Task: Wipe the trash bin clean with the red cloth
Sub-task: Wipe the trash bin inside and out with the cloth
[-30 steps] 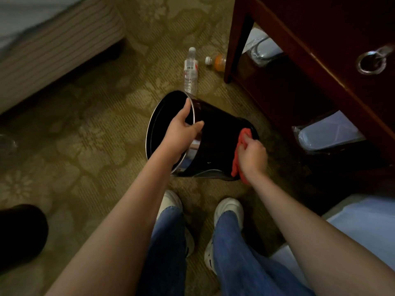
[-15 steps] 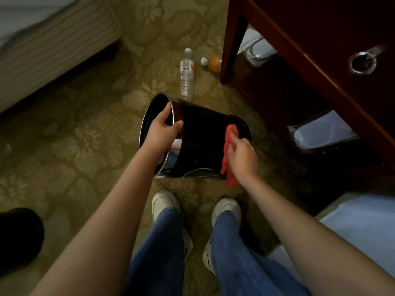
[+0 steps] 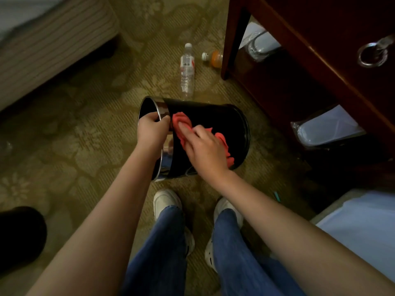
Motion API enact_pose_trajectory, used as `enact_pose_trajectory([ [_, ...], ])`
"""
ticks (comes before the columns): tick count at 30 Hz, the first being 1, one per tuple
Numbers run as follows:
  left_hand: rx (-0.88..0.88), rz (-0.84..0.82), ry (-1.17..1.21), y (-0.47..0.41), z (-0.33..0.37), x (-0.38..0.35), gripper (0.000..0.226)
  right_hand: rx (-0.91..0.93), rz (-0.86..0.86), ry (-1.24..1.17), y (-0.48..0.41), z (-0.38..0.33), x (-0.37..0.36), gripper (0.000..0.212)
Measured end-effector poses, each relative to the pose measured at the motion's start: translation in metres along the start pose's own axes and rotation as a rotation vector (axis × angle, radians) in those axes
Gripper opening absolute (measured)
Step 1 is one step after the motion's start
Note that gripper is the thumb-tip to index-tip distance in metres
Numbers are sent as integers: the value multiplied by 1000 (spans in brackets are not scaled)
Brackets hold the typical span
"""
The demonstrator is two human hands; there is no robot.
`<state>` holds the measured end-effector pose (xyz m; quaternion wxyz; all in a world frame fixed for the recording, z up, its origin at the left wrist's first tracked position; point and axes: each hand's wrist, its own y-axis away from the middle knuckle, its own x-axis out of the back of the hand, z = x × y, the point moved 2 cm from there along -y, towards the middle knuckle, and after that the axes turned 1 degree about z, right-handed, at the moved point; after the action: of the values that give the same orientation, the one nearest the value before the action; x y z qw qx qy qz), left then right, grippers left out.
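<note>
Red cloth [image 3: 181,121] had travelled along the trash bin [image 3: 215,118] in the last second. It began at the base end, toward 3 o'clock, and now lay up near the chrome rim [image 3: 163,107], just beside the left hand [image 3: 152,130]. The right hand [image 3: 204,147] held the cloth bunched under its palm against the black wall, its index finger stretched toward the rim and the other fingers bent over the fabric. The left hand kept its grip on the rim, fingers hooked inside the mouth and thumb outside, and steadied the bin. The bin lay on its side on the patterned carpet [image 3: 85,135] with its mouth facing 9 o'clock.

One full pass along the upper side seemed done. The underside and the inside were probably still to come, so the bin would likely need rolling.

Counted:
- one bin and one cloth
- two hands, both on the job
- two bottles on the carpet: a clear water bottle [image 3: 187,71] at 12 o'clock from the bin and a small orange bottle [image 3: 214,58] at 1 o'clock
- two white shoes [image 3: 166,201] at 6 o'clock
- one dark wooden cabinet [image 3: 310,60] at 2 o'clock, with one ring pull [image 3: 373,54]
- one striped bed base [image 3: 53,43] at 10 o'clock
</note>
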<state>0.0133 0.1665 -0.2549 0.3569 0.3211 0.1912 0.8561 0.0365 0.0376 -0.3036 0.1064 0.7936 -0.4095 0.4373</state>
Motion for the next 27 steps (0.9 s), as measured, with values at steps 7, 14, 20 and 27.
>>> enact_pose_trajectory([
  [7,-6,-13,-13,10,6,0,22,-601,-129,88,20,77,13,43],
  [14,16,49,-42,0,2,6,13,-76,-61,-67,-5,-29,-4,42],
  [20,-12,29,-34,5,0,10,17,-373,-121,0,-10,22,2,43],
  [27,-125,10,-110,8,8,0,36,-471,-68,82,-8,47,8,42],
])
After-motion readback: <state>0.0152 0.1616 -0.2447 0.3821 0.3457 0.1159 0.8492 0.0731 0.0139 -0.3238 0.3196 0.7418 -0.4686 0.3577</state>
